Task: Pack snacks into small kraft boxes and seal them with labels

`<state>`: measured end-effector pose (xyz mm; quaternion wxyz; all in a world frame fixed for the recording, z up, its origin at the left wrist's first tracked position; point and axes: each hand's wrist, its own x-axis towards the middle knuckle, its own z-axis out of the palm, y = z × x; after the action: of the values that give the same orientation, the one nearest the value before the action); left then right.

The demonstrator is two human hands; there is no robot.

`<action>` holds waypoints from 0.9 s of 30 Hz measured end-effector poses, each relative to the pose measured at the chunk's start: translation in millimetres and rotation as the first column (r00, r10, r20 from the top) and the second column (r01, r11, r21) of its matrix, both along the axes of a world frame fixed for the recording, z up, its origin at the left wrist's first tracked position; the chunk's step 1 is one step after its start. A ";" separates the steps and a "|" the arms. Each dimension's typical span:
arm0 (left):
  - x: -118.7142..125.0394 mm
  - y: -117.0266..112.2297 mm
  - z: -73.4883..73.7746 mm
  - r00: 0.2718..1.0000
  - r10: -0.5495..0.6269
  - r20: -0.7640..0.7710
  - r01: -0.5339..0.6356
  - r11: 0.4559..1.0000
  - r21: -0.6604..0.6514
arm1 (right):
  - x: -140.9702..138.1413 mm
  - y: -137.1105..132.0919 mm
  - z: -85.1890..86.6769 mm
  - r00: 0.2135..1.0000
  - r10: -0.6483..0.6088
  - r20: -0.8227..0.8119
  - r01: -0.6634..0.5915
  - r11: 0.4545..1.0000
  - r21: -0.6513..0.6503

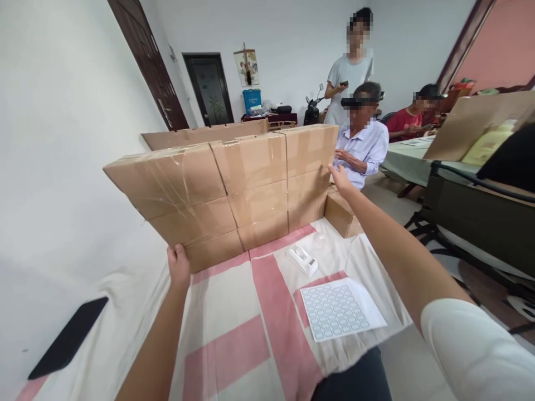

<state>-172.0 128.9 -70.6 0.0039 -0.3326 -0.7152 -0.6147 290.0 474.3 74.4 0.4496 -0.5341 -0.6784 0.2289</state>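
Taped cardboard boxes stand stacked in three rows and three columns across the far side of the cloth-covered table. My left hand grips the lower left end of the stack, its thumb on the front face and its other fingers partly hidden. At the opposite end, my right hand holds the edge of a cardboard box in the upper rows. In front of the stack lies a white tape dispenser. Nearer to me is a sheet of labels printed in a grid of small rounded frames.
Another cardboard box sits by the stack's right end. A black flat object lies at the left by the wall. Beyond the table are a seated person, a standing person and a person in red. A folding chair stands right.
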 end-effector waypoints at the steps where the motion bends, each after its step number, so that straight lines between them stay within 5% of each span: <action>1: -1.4 2.6 -5.0 1.000 0.017 0.006 -0.017 1.000 -0.002 | -10.2 5.0 -2.1 0.999 0.015 -0.034 -0.014 1.000 0.006; 5: -11.7 7.8 -16.5 0.998 0.042 0.043 -0.042 0.999 -0.004 | -31.7 11.7 -26.1 0.994 -0.045 -0.104 0.059 0.989 0.133; 11: -21.5 7.1 -16.4 0.993 -0.019 0.114 0.015 0.999 0.038 | -16.0 5.8 -50.2 0.976 -0.083 -0.199 0.126 0.968 0.218; 20: -10.5 -14.5 -21.4 0.985 -0.052 0.162 0.032 0.992 0.124 | -3.2 -27.8 -46.7 0.960 -0.020 -0.278 0.111 0.942 0.316; 27: -6.8 -22.6 -17.6 0.970 -0.117 0.215 0.087 0.986 0.143 | 0.9 -44.4 -33.6 0.958 -0.013 -0.287 0.079 0.973 0.219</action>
<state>-178.8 106.4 -88.2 -0.0859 -0.2971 -0.6508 -0.6934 290.9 429.9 40.8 0.6055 -0.4564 -0.6162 0.2131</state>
